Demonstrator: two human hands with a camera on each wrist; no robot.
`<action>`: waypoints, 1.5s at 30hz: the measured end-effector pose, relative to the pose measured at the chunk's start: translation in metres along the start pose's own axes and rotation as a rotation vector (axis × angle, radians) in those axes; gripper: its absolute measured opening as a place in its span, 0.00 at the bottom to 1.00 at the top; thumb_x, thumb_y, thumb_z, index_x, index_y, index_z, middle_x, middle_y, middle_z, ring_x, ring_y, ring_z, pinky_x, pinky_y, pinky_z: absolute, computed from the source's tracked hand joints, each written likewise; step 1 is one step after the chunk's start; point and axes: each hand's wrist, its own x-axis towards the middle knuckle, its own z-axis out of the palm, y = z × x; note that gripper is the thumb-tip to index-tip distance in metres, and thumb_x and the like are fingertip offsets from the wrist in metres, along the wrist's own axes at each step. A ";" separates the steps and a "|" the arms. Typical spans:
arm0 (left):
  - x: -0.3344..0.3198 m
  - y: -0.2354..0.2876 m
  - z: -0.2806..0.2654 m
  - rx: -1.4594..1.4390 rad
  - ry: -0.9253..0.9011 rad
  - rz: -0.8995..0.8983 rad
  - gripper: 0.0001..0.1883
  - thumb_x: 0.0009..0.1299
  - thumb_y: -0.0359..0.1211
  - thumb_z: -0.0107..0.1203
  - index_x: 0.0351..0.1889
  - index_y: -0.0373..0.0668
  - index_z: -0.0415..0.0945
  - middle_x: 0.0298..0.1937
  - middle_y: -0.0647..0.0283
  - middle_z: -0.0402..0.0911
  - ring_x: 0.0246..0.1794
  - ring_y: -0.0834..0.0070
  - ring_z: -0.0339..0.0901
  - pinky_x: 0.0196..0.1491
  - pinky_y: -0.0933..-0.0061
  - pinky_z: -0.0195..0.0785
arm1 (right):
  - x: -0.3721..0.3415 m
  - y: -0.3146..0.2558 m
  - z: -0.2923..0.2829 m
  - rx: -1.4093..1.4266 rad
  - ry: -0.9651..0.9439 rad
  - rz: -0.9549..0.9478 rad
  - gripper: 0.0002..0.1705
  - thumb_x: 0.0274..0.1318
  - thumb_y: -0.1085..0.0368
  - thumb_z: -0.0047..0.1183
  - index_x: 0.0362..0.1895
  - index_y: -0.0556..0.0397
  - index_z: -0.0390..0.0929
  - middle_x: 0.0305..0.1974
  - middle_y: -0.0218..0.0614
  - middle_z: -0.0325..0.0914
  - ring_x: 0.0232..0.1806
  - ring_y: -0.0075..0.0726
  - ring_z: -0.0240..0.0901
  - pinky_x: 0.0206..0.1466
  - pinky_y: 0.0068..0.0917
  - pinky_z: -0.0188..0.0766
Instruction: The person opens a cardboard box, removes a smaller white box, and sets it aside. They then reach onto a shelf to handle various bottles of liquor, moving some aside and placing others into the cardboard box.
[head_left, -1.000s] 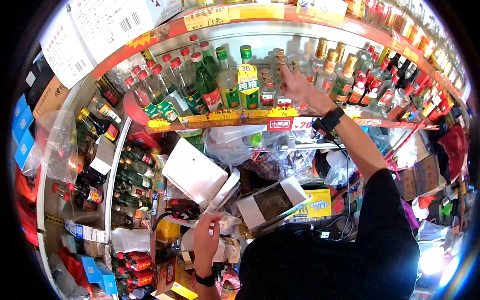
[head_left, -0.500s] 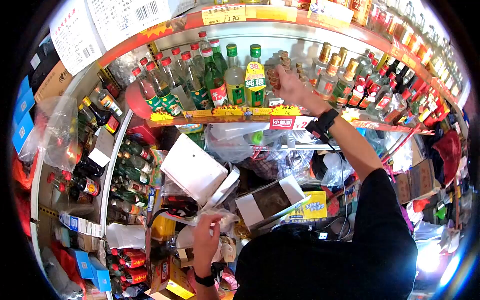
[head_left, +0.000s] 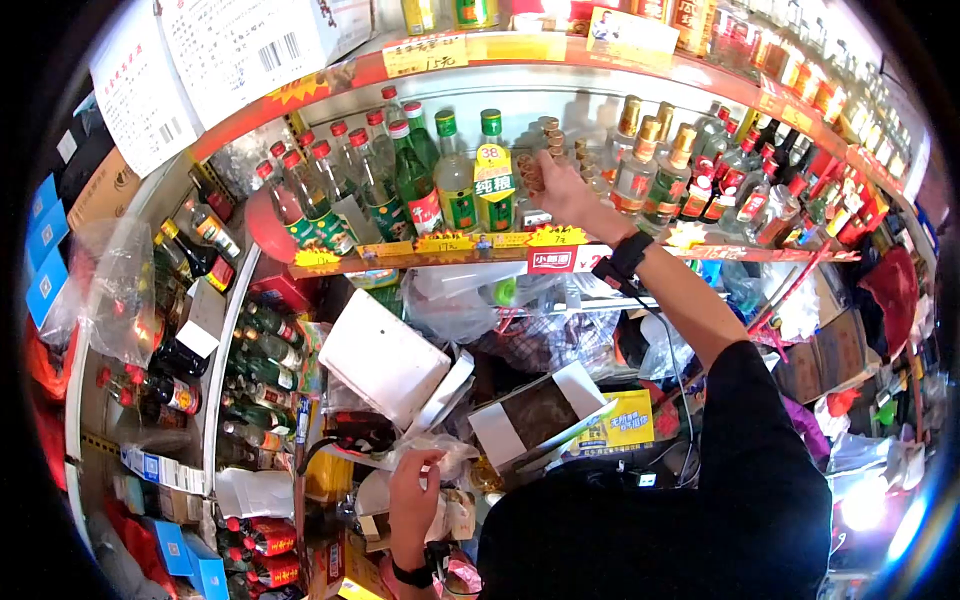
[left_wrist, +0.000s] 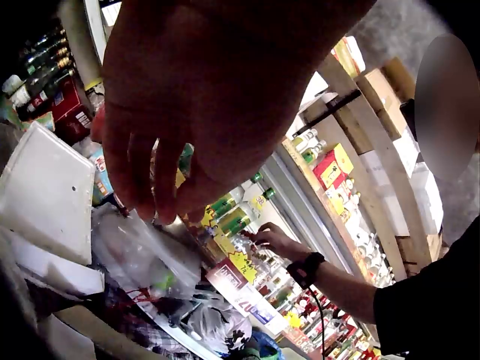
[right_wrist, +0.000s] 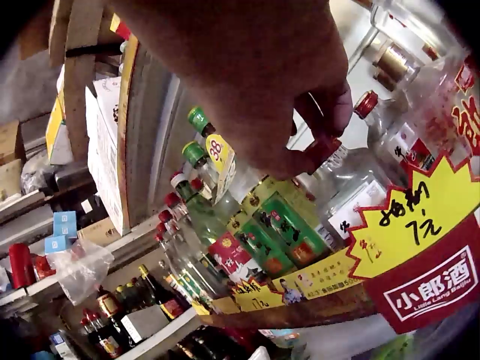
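Note:
My right hand [head_left: 575, 193] reaches to the shelf of liquor bottles. In the right wrist view its thumb and fingers pinch the red cap [right_wrist: 321, 152] of a small clear liquor bottle [right_wrist: 352, 184], which stands at the shelf's front. Just left of it stands a green-capped bottle [head_left: 493, 205] with a yellow "38" neck tag [head_left: 493, 168]. Gold-capped bottles [head_left: 633, 183] are to the right of the hand. My left hand [head_left: 412, 505] hangs low over the clutter with its fingers loosely bent, holding nothing, near a crumpled clear plastic bag [head_left: 447, 452].
Along the shelf front runs an edge strip with price tags [head_left: 552, 260]. Below lie a white foam lid [head_left: 385, 355], an open carton [head_left: 538, 415] and a yellow box [head_left: 625, 420]. Side shelves at left hold more bottles [head_left: 265, 345]. A cable [head_left: 683, 370] hangs from the right wrist.
My right hand has come down and leftward from the back bottles to a small bottle at the front, its pointing finger now bent into a pinch. The left hand stays nearly in place.

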 end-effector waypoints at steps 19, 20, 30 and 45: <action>0.017 0.009 0.021 0.033 -0.065 0.102 0.11 0.75 0.21 0.56 0.53 0.38 0.84 0.49 0.54 0.85 0.47 0.60 0.85 0.47 0.65 0.82 | -0.040 0.038 -0.074 -0.145 -0.107 -0.059 0.20 0.59 0.69 0.57 0.54 0.56 0.67 0.47 0.56 0.80 0.51 0.73 0.79 0.56 0.63 0.76; 0.017 0.009 0.022 0.033 -0.070 0.101 0.12 0.75 0.21 0.56 0.53 0.38 0.84 0.49 0.54 0.85 0.48 0.60 0.85 0.47 0.65 0.82 | -0.042 0.041 -0.070 -0.117 -0.089 -0.085 0.20 0.59 0.70 0.56 0.54 0.56 0.67 0.47 0.56 0.79 0.52 0.73 0.79 0.57 0.63 0.76; 0.011 0.021 0.023 0.029 -0.057 0.077 0.12 0.75 0.20 0.56 0.53 0.37 0.83 0.50 0.53 0.84 0.48 0.60 0.85 0.47 0.65 0.82 | -0.011 0.049 -0.064 -0.237 -0.030 -0.164 0.18 0.58 0.73 0.54 0.53 0.60 0.68 0.47 0.60 0.78 0.56 0.72 0.78 0.57 0.61 0.77; -0.019 0.002 0.018 0.028 -0.008 -0.044 0.12 0.75 0.21 0.56 0.54 0.38 0.83 0.50 0.52 0.84 0.48 0.59 0.84 0.47 0.63 0.79 | 0.020 0.051 -0.085 -0.357 -0.210 -0.174 0.17 0.69 0.63 0.51 0.54 0.62 0.76 0.41 0.60 0.85 0.47 0.71 0.83 0.53 0.60 0.80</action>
